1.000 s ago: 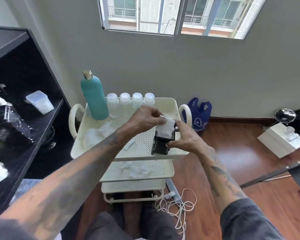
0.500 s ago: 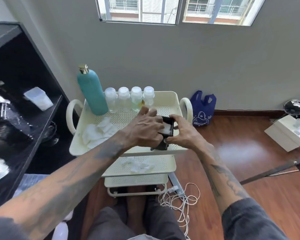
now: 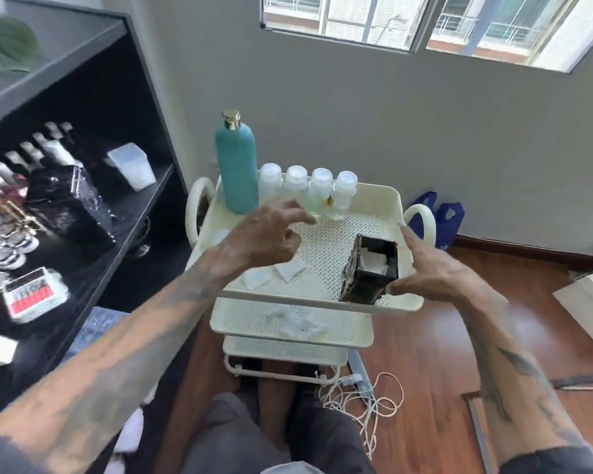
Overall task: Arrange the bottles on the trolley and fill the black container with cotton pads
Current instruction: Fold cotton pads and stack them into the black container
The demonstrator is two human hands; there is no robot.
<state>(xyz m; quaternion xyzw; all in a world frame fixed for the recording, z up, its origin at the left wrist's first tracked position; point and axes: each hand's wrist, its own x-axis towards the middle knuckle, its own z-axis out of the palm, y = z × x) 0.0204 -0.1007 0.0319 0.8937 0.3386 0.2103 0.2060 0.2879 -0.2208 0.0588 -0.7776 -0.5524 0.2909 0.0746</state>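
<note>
Black and boxy, the black container (image 3: 370, 273) stands on the top tray of the cream trolley (image 3: 396, 196), near the tray's front right corner. It leans a little. White cotton pads (image 3: 374, 260) show inside its open top.

Just right of the container is the right hand (image 3: 435, 268). Its fingers are spread and mostly straight. The thumb tip is at the container's lower right side, but I cannot tell if it really touches. It is not gripping the box.

Left of the container, above the tray, is the left hand (image 3: 266, 234). Its fingers are loosely bent and hold nothing. It is a bit blurry.

More loose pads (image 3: 274, 273) lie on the tray, left of the container, under the left hand.

Behind the container, at the back of the tray, stand four small clear bottles (image 3: 308, 189) in a row. A tall teal bottle (image 3: 237, 169) with a gold cap stands left of them.

Below the container, on the next tray down, lies a little white heap (image 3: 300, 323).

Far left of the container is a black shelf (image 3: 83, 131) with blurry things on it.
</note>
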